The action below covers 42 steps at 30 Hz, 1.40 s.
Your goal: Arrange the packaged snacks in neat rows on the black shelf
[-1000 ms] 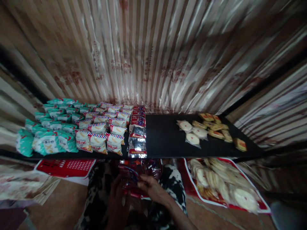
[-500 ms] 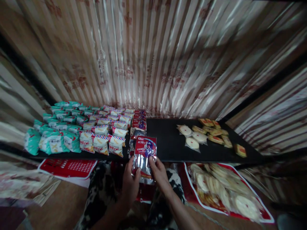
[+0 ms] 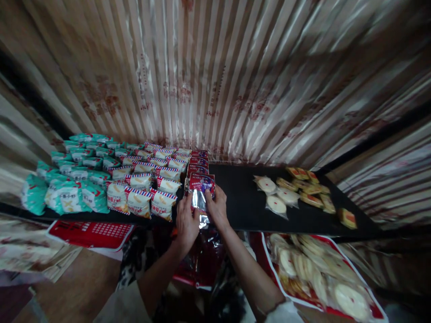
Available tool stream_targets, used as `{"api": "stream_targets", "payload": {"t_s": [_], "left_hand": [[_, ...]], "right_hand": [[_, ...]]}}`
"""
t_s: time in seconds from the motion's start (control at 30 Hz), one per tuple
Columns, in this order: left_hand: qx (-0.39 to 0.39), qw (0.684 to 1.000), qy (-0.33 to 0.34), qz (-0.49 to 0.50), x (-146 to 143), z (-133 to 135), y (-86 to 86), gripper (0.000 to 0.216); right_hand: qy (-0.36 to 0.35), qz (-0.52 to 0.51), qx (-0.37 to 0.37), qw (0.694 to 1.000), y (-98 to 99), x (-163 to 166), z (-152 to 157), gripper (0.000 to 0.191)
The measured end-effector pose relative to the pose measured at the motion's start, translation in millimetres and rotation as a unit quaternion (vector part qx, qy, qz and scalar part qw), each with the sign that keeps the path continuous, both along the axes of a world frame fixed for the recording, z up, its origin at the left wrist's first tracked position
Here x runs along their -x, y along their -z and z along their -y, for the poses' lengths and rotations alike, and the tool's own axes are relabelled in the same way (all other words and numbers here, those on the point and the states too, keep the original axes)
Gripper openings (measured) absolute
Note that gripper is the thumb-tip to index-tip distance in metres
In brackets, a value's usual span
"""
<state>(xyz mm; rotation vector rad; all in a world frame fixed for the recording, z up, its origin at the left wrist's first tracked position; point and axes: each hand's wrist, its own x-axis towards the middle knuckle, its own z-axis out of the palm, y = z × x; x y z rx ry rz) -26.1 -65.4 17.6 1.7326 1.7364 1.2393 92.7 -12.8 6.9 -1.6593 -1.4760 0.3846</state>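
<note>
As I watch, left hand [image 3: 187, 220] and right hand [image 3: 218, 208]: clamping both sides of a packet [image 3: 200, 194].
Packet: at the red row's [image 3: 200, 162] near end, lengthwise along it.

I get three green bags [image 3: 68, 197] up front around 9 o'clock and three striped bags [image 3: 138, 204] up front around 8, the rows behind overlap too much to count. Then one silver-and-red sachet [image 3: 199, 195] near 7, at least three red sachets [image 3: 198, 162] behind it, plus three white round packs [image 3: 286, 194] toward 4.
</note>
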Motion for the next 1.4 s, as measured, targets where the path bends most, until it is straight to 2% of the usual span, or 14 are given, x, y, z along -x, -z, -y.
{"api": "stream_targets", "payload": {"t_s": [0.23,0.37,0.5,0.63,0.73,0.87,0.97,1.23,1.33,1.4], "left_hand": [[0.006,0.997,-0.021,-0.068,5.5,2.2,21.2,0.042],[0.007,0.996,-0.016,-0.092,6.8,3.1,26.5,0.042],[-0.012,0.995,-0.019,-0.097,4.3,3.4,29.0,0.042],[-0.052,0.992,-0.025,-0.11,1.3,5.4,28.3,0.043],[-0.082,0.988,0.004,-0.128,0.5,7.4,26.0,0.043],[-0.084,0.981,0.047,-0.166,0.7,7.5,26.0,0.043],[-0.087,0.976,0.065,-0.189,0.7,5.6,29.4,0.042],[-0.059,0.977,0.069,-0.193,2.0,2.6,34.2,0.037],[-0.053,0.979,0.078,-0.179,2.4,1.4,31.3,0.037],[-0.055,0.981,0.083,-0.166,3.3,1.4,27.8,0.038]], "right_hand": [[0.011,0.065,0.043,0.997,19.7,13.0,1.6,0.054],[0.027,0.062,0.058,0.996,29.3,13.0,5.4,0.058],[0.032,0.048,0.042,0.997,33.6,12.9,5.6,0.061],[0.019,0.073,0.007,0.997,23.9,14.6,6.4,0.056],[0.01,0.123,-0.021,0.992,11.2,16.0,7.3,0.049],[-0.063,0.195,-0.059,0.977,-1.8,16.8,2.1,0.042],[-0.105,0.217,-0.051,0.969,-6.2,16.9,-8.0,0.041],[-0.085,0.215,0.015,0.973,-3.4,20.8,-26.2,0.042],[-0.082,0.192,0.01,0.978,-3.8,22.3,-26.1,0.043],[-0.079,0.173,-0.02,0.982,-8.3,21.6,-24.2,0.043]]}}
